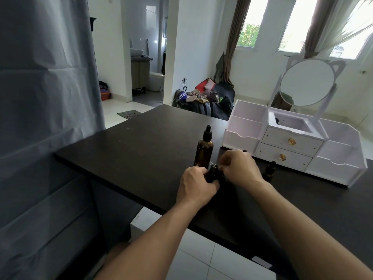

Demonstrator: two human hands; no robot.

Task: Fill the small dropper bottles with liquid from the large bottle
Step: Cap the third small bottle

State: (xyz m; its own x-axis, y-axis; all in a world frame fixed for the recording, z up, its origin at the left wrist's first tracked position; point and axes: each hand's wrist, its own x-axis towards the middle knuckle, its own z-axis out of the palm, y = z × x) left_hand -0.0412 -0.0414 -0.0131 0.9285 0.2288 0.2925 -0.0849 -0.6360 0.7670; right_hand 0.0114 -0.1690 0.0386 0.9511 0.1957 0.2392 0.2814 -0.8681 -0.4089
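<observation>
Gripping a small dropper bottle (213,174) from its left side, the left hand (196,183) is seen with its fingers curled round the dark glass, and the bottle is held upright, low over the near middle of the dark table (141,146). The bottle's neck is uncapped and its mouth is exposed. The right hand (239,167) is closed into a loose fist just right of that neck, its fingertips meeting the bottle's top; whatever is pinched there is hidden by the knuckles, so it cannot be told.

Just behind the left hand, the large bottle (203,151) of amber glass is stood upright with its black dropper cap on; its liquid level cannot be judged. A second small bottle (269,171), capped, is stood to the right of the right wrist, close to the front of a white organiser (290,148). Two drawers with gold knobs are shut in the organiser, and a round mirror (306,81) is mounted above them.
</observation>
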